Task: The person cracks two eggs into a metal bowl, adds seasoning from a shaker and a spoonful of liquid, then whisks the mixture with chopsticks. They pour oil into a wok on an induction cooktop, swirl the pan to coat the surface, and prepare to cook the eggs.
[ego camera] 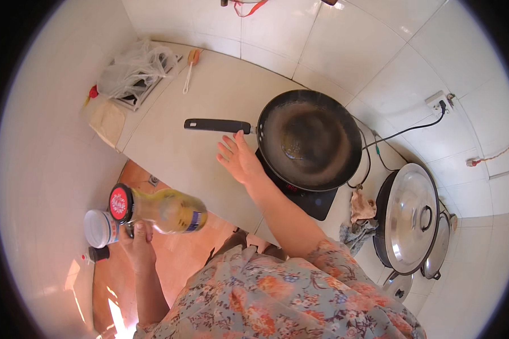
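My left hand point(141, 243) grips the handle of a glass bottle of yellowish oil point(169, 210) with a black lid, tilted on its side over the floor. Just beyond that hand are a white plastic tub point(101, 229) and a small dark-capped container point(97, 254). My right hand point(239, 157), fingers spread, is at the black handle of a frying pan point(309, 140); whether the thumb touches it I cannot tell. A small pool of oil lies in the pan, which sits on a black induction cooker point(309, 197) with a lit display.
A plastic bag point(131, 74) lies over a hob at the far left, beside a white-handled brush point(188, 72). Right of the cooker are crumpled cloths point(358, 229) and a large wok with a metal lid point(411, 218). A black cord runs to the wall socket point(439, 103).
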Demonstrator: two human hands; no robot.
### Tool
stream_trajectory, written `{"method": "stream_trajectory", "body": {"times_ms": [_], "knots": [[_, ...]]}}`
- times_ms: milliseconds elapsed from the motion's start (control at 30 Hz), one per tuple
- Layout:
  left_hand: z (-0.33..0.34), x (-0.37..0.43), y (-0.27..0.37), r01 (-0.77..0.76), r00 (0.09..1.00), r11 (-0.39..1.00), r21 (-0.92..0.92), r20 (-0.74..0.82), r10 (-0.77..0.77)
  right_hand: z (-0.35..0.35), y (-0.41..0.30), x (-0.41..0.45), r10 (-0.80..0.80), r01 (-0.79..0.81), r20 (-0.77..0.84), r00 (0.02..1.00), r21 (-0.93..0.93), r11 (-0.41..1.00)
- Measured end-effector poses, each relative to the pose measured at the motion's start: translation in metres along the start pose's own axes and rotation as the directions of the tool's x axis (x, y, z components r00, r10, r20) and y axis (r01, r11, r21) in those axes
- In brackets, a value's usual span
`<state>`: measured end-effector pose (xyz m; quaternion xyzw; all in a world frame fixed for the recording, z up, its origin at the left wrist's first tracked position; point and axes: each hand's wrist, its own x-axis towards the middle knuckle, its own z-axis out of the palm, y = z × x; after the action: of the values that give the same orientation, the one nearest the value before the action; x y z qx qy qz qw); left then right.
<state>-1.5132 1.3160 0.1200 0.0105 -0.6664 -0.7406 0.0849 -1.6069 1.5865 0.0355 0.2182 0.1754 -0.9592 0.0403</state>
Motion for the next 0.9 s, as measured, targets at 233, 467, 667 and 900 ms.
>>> {"method": "stream_trajectory", "body": {"times_ms": [233,467,667,900], "knots": [[-0.015,0.062,-0.019,0.046,0.988,0.981,0.189,-0.156,-0.016,0.022,-0.002,0.02,-0.202,0.217,-0.084,0.976,0.227,0.949],[0.019,0.12,-0.023,0.015,0.998,0.987,0.16,-0.056,-0.006,0.001,-0.024,-0.109,-0.244,0.294,-0.198,0.949,0.288,0.911],[0.083,0.155,-0.043,-0.026,0.994,0.997,0.078,0.11,0.017,-0.061,-0.07,-0.232,-0.16,0.189,-0.129,0.979,0.253,0.949],[0.133,0.171,-0.059,-0.087,0.965,0.991,0.103,0.255,0.058,-0.08,-0.027,-0.305,-0.387,0.392,-0.129,0.913,0.011,0.92]]}}
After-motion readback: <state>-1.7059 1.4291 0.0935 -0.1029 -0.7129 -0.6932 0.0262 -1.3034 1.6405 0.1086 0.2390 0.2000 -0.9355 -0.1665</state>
